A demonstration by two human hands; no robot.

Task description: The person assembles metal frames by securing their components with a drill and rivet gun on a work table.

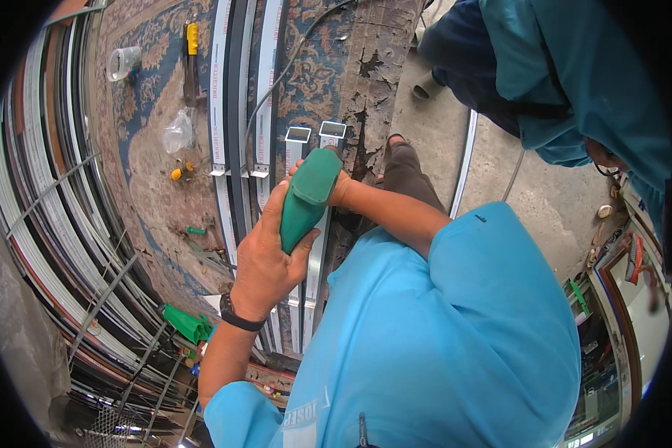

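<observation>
A green power tool, possibly a drill, is held above several long metal profiles with white printed film. My left hand is closed around its body, thumb on the near side. My right hand reaches in beneath the tool, which hides most of its fingers. Fingertips show on the tool's far left side; whether they grip the tool or a profile cannot be told. Just beyond are the open rectangular ends of two hollow profiles. The tool's working tip is hidden.
Longer profiles and a cable lie on worn patterned carpet. A yellow-handled tool, clear cup and plastic bag are at the left. Racked strips line the far left. Another person bends at upper right.
</observation>
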